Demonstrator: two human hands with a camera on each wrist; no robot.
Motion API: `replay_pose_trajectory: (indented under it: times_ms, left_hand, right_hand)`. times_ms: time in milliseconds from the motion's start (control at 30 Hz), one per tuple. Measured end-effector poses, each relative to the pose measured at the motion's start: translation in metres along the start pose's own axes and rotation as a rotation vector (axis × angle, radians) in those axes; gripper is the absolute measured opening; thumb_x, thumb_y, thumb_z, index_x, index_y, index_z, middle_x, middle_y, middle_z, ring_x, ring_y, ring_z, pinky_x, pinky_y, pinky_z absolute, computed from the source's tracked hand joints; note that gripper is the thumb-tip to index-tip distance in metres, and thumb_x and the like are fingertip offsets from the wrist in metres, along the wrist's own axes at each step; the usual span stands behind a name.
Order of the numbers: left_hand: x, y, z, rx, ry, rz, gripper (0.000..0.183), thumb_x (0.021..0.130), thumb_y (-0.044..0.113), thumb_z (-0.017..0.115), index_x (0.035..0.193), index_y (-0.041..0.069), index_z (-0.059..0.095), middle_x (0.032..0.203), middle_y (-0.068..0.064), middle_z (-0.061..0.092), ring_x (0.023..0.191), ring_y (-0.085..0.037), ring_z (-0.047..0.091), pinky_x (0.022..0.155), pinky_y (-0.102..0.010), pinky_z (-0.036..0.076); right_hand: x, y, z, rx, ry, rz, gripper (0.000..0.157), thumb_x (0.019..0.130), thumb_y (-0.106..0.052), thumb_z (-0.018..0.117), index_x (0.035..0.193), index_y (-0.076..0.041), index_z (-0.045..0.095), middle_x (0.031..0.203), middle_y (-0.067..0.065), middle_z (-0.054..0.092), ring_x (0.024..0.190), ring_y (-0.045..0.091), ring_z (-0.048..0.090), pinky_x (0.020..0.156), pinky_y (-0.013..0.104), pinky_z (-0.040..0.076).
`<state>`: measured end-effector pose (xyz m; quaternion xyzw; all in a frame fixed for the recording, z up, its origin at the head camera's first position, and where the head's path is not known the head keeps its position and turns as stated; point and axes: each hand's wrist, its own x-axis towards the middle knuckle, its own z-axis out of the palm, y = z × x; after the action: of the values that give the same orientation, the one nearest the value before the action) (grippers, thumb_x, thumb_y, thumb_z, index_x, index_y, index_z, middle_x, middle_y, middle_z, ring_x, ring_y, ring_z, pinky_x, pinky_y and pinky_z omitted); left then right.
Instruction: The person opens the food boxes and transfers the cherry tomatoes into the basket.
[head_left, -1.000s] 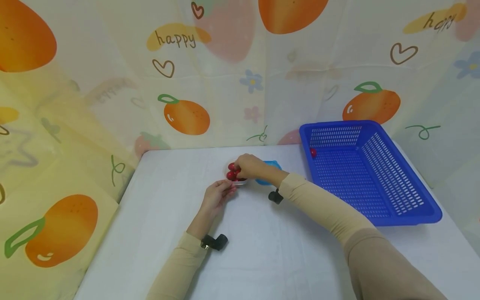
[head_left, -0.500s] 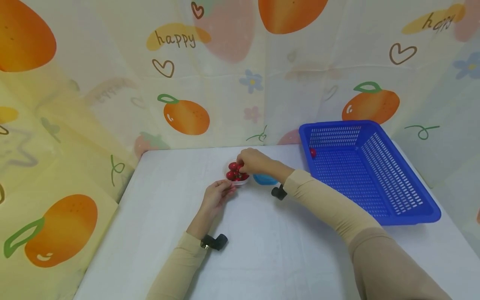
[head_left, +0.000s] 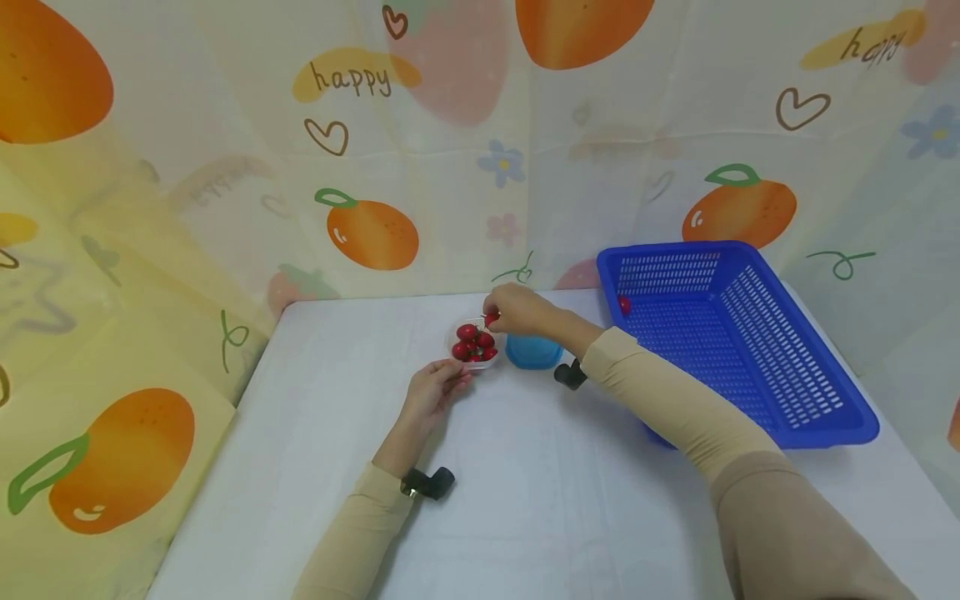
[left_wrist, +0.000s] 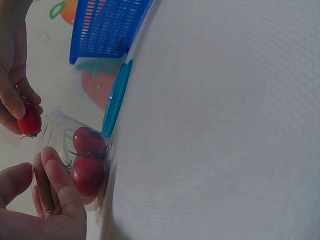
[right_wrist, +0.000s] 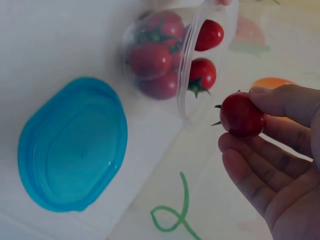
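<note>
The person's left hand (head_left: 433,390) grips the near rim of a clear, rounded plastic tub (right_wrist: 183,107). Inside the tub sit glossy red tomatoes (head_left: 467,332) with green stems. Just above the tub's far right edge, the right hand (head_left: 520,310) pinches one red, green-stemmed tomato (right_wrist: 242,115). Beside the tub, to its right, lies a translucent blue plastic lid (right_wrist: 75,150); farther right stands a rectangular blue slotted plastic basket (head_left: 697,342).

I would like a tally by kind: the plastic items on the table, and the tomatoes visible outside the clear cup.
Blue basket: 1
Blue lid: 1
Clear cup: 1
Tomatoes outside the cup: 2 (held tomato in the right hand, other tomato in the basket)
Total: 5
</note>
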<state>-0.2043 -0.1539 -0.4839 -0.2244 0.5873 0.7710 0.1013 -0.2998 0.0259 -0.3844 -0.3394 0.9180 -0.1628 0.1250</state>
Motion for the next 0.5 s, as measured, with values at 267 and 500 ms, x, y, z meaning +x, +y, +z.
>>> replay_pose_trajectory:
  times_ms: [267, 500]
  left_hand:
    - [-0.001, 0.001, 0.0, 0.0, -0.009, 0.005, 0.029, 0.096, 0.013, 0.059, 0.122, 0.002, 0.055, 0.095, -0.001, 0.069, 0.088, -0.01, 0.069, 0.083, -0.02, 0.058]
    - [-0.001, 0.0, 0.0, -0.003, -0.005, 0.007, 0.028, 0.096, 0.014, 0.06, 0.12, 0.003, 0.056, 0.094, -0.002, 0.07, 0.086, -0.01, 0.069, 0.081, -0.019, 0.058]
  right_hand:
    - [-0.007, 0.009, -0.012, 0.038, 0.029, 0.031, 0.027, 0.092, -0.017, 0.067, 0.115, -0.004, 0.068, 0.107, 0.01, 0.068, 0.099, 0.024, 0.063, 0.09, 0.033, 0.056]
    - [-0.015, 0.017, -0.027, 0.062, 0.072, 0.05, 0.025, 0.092, -0.016, 0.066, 0.114, -0.004, 0.069, 0.107, 0.012, 0.068, 0.099, 0.025, 0.063, 0.088, 0.034, 0.057]
